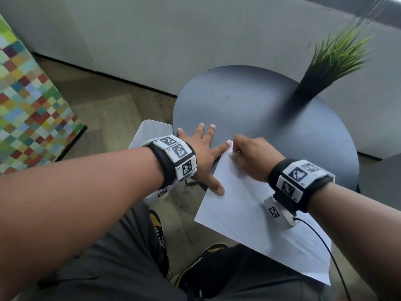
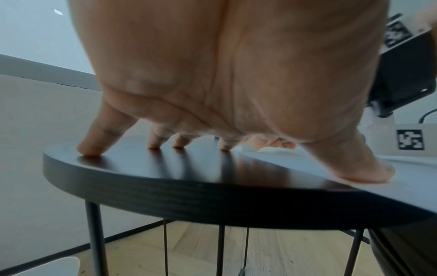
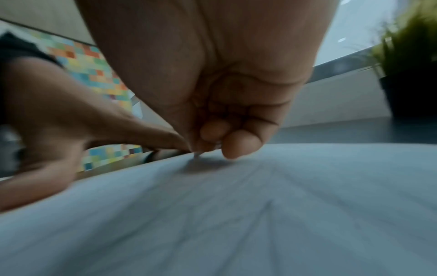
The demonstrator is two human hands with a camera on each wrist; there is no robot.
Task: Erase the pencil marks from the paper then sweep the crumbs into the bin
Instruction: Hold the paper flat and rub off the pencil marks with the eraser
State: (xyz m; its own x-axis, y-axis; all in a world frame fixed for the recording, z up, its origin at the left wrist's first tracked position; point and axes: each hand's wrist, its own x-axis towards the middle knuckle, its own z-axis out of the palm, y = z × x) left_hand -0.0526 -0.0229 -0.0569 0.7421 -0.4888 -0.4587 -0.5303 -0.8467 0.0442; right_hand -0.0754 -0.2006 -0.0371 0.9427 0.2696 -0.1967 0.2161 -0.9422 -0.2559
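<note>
A white sheet of paper (image 1: 260, 213) lies slanted on the near side of a round dark table (image 1: 249, 105), overhanging its front edge. Only faint grey traces show on it, blurred in the right wrist view. My left hand (image 1: 199, 148) is spread flat, thumb pressing the paper's left edge, index tip by its far corner, other fingers (image 2: 153, 143) on the bare tabletop (image 2: 189, 201). My right hand (image 1: 251, 157) is curled at the far corner and pinches a small whitish eraser (image 3: 196, 154) against the paper (image 3: 236, 214). A white bin (image 1: 152, 129) stands left of the table.
A potted grass plant (image 1: 325, 68) stands at the table's back right. A colourful checkered panel (image 1: 32, 105) rises on the left. My legs and shoes are under the table's front edge. A cable (image 1: 325, 246) trails from the right wrist camera.
</note>
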